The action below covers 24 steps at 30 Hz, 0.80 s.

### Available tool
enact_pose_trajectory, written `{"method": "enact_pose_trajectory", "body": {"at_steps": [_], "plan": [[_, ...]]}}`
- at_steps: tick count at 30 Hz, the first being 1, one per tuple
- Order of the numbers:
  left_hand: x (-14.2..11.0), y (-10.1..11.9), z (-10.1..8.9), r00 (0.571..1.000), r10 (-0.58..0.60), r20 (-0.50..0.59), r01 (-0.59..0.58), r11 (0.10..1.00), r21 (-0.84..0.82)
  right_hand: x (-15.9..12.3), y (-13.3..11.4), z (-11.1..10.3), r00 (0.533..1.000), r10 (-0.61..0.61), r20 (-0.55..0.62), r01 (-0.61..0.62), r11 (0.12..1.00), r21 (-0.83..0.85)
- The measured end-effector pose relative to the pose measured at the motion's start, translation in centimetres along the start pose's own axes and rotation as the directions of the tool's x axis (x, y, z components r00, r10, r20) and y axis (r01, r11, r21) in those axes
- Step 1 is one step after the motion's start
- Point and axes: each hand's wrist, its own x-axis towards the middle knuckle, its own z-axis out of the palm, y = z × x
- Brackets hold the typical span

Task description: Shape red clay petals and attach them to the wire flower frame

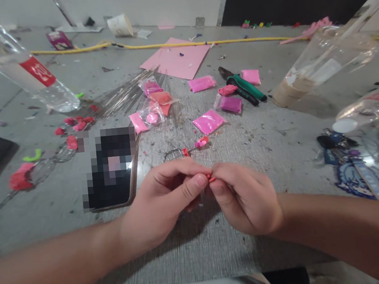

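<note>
Close to the table's near side, my left hand and my right hand meet fingertip to fingertip. Between them is a small bit of red modelling clay, pinched by thumb and forefinger on both sides and mostly covered. Just beyond the fingers lies a bent wire with red and pink clay lumps on it. Sealed packets of pink clay are spread farther back, near an opened bag. A phone, its screen blurred out, lies beside my left hand.
Green-handled pliers rest among the packets. A bundle of thin wires leads toward pink paper. A water bottle stands left; a plastic cup, another bottle and keychains are right. A yellow cable crosses the back.
</note>
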Motion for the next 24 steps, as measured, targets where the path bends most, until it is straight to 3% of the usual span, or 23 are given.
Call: {"method": "enact_pose_trajectory", "body": {"at_steps": [6, 11, 18, 24], "plan": [[0.2, 0.0, 0.0, 1.0, -0.024, -0.009, 0.023, 0.999, -0.024, 0.1, -0.2, 0.3, 0.998, 0.036, -0.058, -0.037, 0.999, 0.0], [0.3, 0.1, 0.1, 1.0, -0.009, 0.018, 0.01, 0.999, -0.033, -0.1, -0.3, 0.7, 0.981, 0.196, 0.005, -0.192, 0.958, 0.211], [0.3, 0.0, 0.1, 0.999, -0.005, 0.038, 0.005, 1.0, 0.008, -0.5, 0.4, 0.8, 0.951, 0.264, 0.161, -0.307, 0.732, 0.609], [0.3, 0.2, 0.1, 0.997, 0.036, 0.061, -0.037, 0.999, 0.015, 0.4, 1.3, 0.0, 0.929, 0.18, 0.323, -0.363, 0.609, 0.706]]}}
